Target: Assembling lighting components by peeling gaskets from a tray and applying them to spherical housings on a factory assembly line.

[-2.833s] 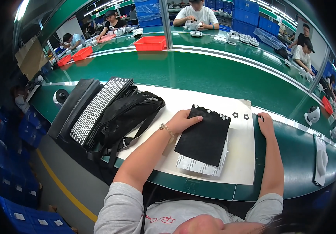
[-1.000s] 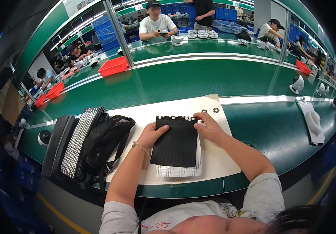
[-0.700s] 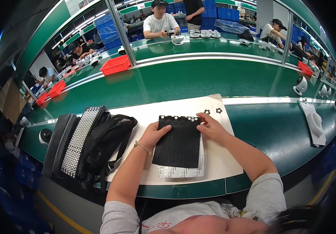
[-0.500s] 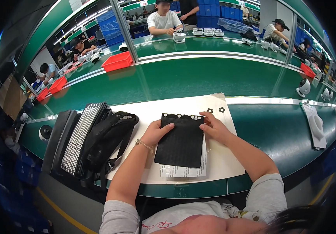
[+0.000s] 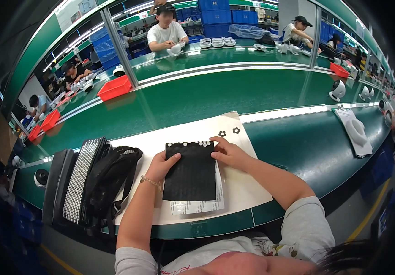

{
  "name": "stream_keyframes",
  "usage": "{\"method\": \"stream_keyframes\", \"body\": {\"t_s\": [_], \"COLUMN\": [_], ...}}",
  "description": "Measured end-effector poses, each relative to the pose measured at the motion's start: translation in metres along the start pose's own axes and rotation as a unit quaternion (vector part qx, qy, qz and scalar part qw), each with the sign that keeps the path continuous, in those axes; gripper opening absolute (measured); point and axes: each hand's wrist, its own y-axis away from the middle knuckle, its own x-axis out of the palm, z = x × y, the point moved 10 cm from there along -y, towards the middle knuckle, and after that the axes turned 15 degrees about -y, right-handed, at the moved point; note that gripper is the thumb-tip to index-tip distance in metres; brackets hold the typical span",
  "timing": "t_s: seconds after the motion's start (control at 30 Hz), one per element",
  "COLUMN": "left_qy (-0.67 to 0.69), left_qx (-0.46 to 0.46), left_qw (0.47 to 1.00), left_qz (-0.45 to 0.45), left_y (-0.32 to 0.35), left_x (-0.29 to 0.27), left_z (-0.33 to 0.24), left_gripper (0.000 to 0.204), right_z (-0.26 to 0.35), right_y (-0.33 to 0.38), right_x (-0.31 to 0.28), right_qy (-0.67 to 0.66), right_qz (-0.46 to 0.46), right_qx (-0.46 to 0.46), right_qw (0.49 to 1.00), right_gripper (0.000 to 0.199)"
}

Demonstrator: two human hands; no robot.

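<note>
**Black sheet pinned between both hands, long axis running away from the body**

A black die-cut sheet (image 5: 190, 172) lies flat on a pale mat (image 5: 247, 192) on the green table (image 5: 298, 142), on top of a white backing sheet (image 5: 197, 206) whose near edge shows below it. Its long axis runs from the person's chest toward the far side, with a row of small white dots along its far edge. The left hand (image 5: 160, 166) rests against the sheet's left edge, fingers curled onto it. The right hand (image 5: 228, 153) sits at the far right corner, fingertips on the edge by the dotted row. It looks like a light pinch there, though the grip is too small to be sure. Both hands touch the sheet; the right is nearer the dots. Two small black flower-shaped pieces (image 5: 229, 132) lie just beyond on the mat. A black bag (image 5: 106, 183) sits to the left.
</note>
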Motion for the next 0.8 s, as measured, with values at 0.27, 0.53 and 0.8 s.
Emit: {"method": "stream_keyframes", "body": {"t_s": [0.27,0.53,0.8], "left_qy": [0.012,-0.001,0.003], "left_qx": [0.001,-0.005,-0.017], "left_qw": [1.0,1.0,1.0], "left_qz": [0.008,0.007,0.007], "left_y": [-0.0004,0.0,0.0002], "left_x": [-0.0009,-0.0022,-0.0003], "left_z": [0.0035,0.0041,0.0045], "left_gripper": [0.028,0.03,0.031], "right_z": [0.0009,-0.0023,-0.0022], "right_y": [0.0001,-0.0006,-0.0013], "right_x": [0.003,0.0033,0.0008], "right_qy": [0.016,0.008,0.01], "right_qz": [0.012,0.015,0.005], "right_qx": [0.016,0.036,0.012], "right_qw": [1.0,0.999,1.0], "right_gripper": [0.049,0.048,0.046]}}
